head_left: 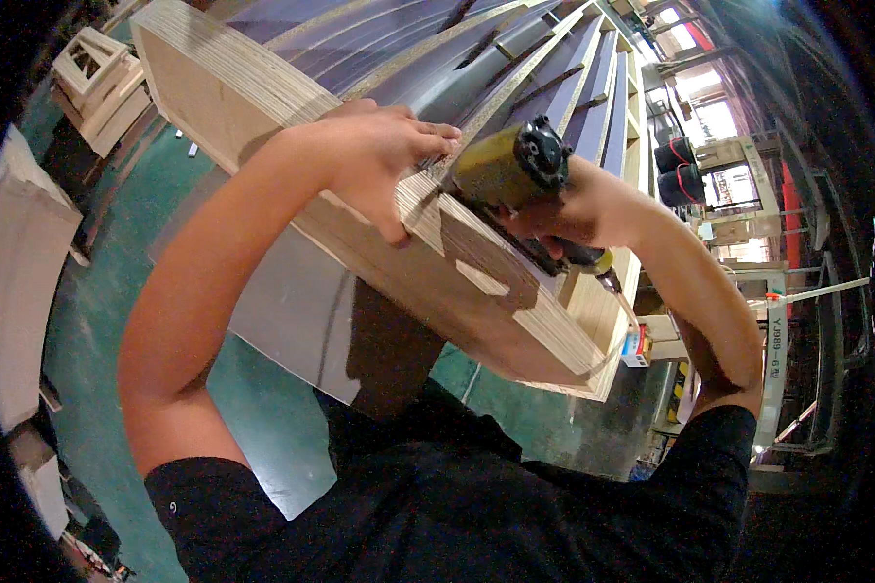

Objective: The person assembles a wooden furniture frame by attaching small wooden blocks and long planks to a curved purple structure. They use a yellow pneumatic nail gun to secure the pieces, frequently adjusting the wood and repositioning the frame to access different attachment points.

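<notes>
Nail gun [504, 173] sits over the upper edge of the wooden board [457, 303], held in the clenched grip of my right hand [588, 206], while my left hand [365, 160] grasps that edge just beside it, apparently to steady the board.

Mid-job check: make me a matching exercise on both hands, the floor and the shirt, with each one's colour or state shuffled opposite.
Column one:
1. Left hand
2. Right hand
3. Floor
4. Shirt

Column two:
A. Black
B. Gripping the yellow-and-black tool
C. Green
D. Spread over the edge of the wooden frame

Pairs: 1-D, 2-B, 3-C, 4-A
</notes>
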`<control>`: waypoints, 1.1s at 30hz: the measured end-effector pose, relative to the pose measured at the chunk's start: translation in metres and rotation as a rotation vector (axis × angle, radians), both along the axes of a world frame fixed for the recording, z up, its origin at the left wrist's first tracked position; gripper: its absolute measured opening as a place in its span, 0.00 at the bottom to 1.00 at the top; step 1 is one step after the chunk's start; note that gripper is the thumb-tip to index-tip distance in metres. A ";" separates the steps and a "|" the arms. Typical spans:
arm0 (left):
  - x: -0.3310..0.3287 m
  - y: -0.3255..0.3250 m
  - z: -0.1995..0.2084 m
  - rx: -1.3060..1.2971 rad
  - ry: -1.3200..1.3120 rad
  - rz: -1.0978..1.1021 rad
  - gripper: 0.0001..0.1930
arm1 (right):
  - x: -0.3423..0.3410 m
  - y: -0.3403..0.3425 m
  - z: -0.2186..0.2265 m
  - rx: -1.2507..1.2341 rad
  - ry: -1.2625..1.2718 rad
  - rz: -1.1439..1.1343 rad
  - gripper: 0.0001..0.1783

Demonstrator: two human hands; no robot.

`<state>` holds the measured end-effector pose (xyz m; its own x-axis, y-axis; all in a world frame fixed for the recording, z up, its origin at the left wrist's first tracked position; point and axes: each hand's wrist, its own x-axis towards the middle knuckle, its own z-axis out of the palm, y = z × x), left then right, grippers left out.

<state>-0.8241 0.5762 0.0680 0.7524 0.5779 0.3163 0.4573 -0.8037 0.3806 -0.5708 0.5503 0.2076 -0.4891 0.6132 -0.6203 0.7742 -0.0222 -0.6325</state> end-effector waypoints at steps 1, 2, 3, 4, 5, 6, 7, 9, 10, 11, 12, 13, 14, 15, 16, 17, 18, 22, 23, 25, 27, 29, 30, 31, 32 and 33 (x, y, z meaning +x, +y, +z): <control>0.002 -0.005 0.001 0.024 0.041 0.040 0.55 | 0.014 -0.008 -0.007 0.039 0.077 0.013 0.23; 0.005 -0.009 0.006 0.057 0.082 0.071 0.56 | 0.024 -0.021 -0.004 0.050 0.086 0.009 0.23; 0.003 -0.009 0.008 0.057 0.088 0.075 0.57 | 0.030 -0.029 -0.001 0.050 0.094 0.015 0.24; 0.002 -0.010 0.008 0.057 0.093 0.079 0.57 | 0.032 -0.041 0.009 0.014 0.032 0.012 0.24; 0.000 -0.012 0.009 0.062 0.105 0.091 0.58 | 0.037 -0.053 0.015 -0.016 -0.022 0.018 0.25; -0.002 -0.014 0.007 0.064 0.059 0.093 0.58 | 0.046 -0.064 0.019 -0.045 -0.080 0.009 0.26; -0.006 -0.015 0.001 0.065 0.011 0.096 0.58 | 0.053 -0.076 0.022 -0.074 -0.139 0.003 0.28; -0.003 -0.019 0.016 -0.052 0.009 0.114 0.56 | 0.080 -0.102 0.012 0.092 0.041 0.039 0.27; 0.000 -0.025 0.031 -0.173 0.055 0.146 0.54 | 0.093 -0.108 0.006 0.079 0.030 0.022 0.23; 0.001 -0.031 0.045 -0.294 0.111 0.189 0.52 | 0.103 -0.114 0.002 0.063 0.032 0.011 0.21; 0.002 -0.031 0.047 -0.285 0.100 0.172 0.49 | 0.107 -0.117 -0.001 0.101 0.002 0.007 0.22; 0.001 -0.029 0.042 -0.277 0.088 0.158 0.46 | 0.107 -0.119 -0.003 0.138 -0.030 0.006 0.23; 0.004 -0.027 0.038 -0.274 0.082 0.138 0.43 | 0.109 -0.121 -0.006 0.169 -0.057 -0.005 0.25; 0.003 -0.031 0.037 -0.255 0.099 0.185 0.41 | 0.107 -0.120 -0.008 0.148 0.008 0.004 0.23; 0.000 -0.036 0.036 -0.237 0.117 0.234 0.39 | 0.104 -0.116 -0.007 0.126 0.074 0.014 0.21; -0.001 -0.041 0.039 -0.216 0.122 0.275 0.38 | 0.101 -0.115 -0.002 0.106 0.125 0.021 0.20; -0.001 -0.045 0.043 -0.237 0.162 0.280 0.38 | 0.095 -0.117 0.006 0.059 0.023 -0.054 0.19; 0.009 -0.034 0.052 -0.259 0.220 0.239 0.39 | 0.122 -0.102 -0.029 0.099 0.228 -0.018 0.19; 0.008 -0.031 0.045 -0.264 0.213 0.219 0.39 | 0.119 -0.104 -0.024 0.086 0.191 -0.039 0.19; -0.003 -0.029 0.028 -0.196 0.139 0.179 0.37 | 0.106 -0.114 -0.004 0.083 0.147 -0.077 0.21; -0.005 -0.031 0.031 -0.142 0.134 0.155 0.37 | 0.100 -0.121 0.004 0.163 0.069 -0.061 0.25; -0.008 -0.026 0.034 -0.123 0.175 0.093 0.41 | 0.099 -0.120 0.005 0.283 -0.077 0.015 0.27; -0.009 -0.024 0.032 -0.122 0.192 0.047 0.43 | 0.099 -0.119 0.009 0.247 -0.029 -0.006 0.32; -0.016 -0.021 0.032 -0.230 0.095 -0.002 0.46 | 0.103 -0.117 0.006 0.244 -0.066 -0.040 0.36; -0.017 -0.013 0.032 -0.339 -0.003 -0.071 0.49 | 0.098 -0.122 0.008 0.220 -0.155 -0.163 0.37; -0.022 -0.004 0.030 -0.441 -0.106 -0.112 0.52 | 0.089 -0.118 0.012 0.207 -0.242 -0.257 0.38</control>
<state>-0.8458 0.5718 0.0985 0.7943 0.5919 0.1370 0.3174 -0.5966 0.7371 -0.4814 0.4318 0.2200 -0.1584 0.8202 -0.5497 0.8872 -0.1261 -0.4438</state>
